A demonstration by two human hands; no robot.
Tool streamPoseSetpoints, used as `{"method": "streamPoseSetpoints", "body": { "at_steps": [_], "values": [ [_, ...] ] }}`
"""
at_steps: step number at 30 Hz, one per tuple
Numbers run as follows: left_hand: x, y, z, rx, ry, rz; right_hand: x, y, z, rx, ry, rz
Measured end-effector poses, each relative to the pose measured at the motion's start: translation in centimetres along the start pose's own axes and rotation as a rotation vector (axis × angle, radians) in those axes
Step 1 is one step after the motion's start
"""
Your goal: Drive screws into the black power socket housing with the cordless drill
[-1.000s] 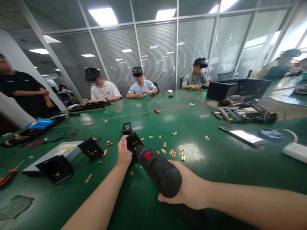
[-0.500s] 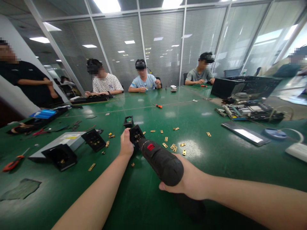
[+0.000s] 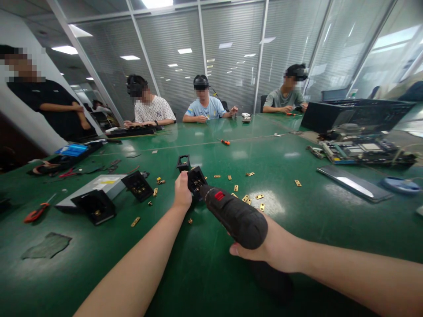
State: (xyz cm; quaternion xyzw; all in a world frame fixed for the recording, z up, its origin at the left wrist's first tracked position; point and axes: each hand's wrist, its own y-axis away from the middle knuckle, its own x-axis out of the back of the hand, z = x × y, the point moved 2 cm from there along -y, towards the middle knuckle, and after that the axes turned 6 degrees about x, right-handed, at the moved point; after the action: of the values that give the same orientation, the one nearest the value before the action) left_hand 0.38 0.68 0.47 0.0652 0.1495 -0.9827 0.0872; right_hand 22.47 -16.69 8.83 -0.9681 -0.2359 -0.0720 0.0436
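My left hand (image 3: 183, 192) is closed around the left side of a black plastic housing (image 3: 195, 178) with brass-coloured parts inside, tilted toward me. A black cordless drill (image 3: 236, 218) with a red switch is gripped in my right hand (image 3: 272, 242). Its front end points into the housing; whether the tip touches a screw is hidden. Several brass plates with holes (image 3: 246, 198) lie just beyond the drill. Left of my left hand stand two more black housings, one nearer (image 3: 95, 207) and one farther (image 3: 137, 186). Another small black housing (image 3: 183, 162) stands behind the held one.
A silver metal box (image 3: 89, 191), an orange-handled screwdriver (image 3: 37, 213) and a torn dark sheet (image 3: 48, 245) lie left. A phone (image 3: 353, 182), a circuit board (image 3: 360, 147) and a black computer case (image 3: 350, 115) are right. Several co-workers sit across the green table (image 3: 185, 281); another person stands left.
The whole view has shifted, so things appear farther right. Both hands keep their holds on the housing and drill, with the drill still pointing into the housing.
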Motion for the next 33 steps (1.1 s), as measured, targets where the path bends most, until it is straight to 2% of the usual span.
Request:
{"method": "streamPoseSetpoints", "body": {
  "at_steps": [6, 33],
  "values": [
    [-0.2, 0.1, -0.1, 0.059, 0.064, -0.017, 0.2, 0.2, 0.9, 0.039, 0.025, -0.001],
    [-0.5, 0.1, 0.0, 0.049, 0.014, -0.005, 1.1, 0.0, 2.2, 0.111, 0.018, -0.022]
  ]
}}
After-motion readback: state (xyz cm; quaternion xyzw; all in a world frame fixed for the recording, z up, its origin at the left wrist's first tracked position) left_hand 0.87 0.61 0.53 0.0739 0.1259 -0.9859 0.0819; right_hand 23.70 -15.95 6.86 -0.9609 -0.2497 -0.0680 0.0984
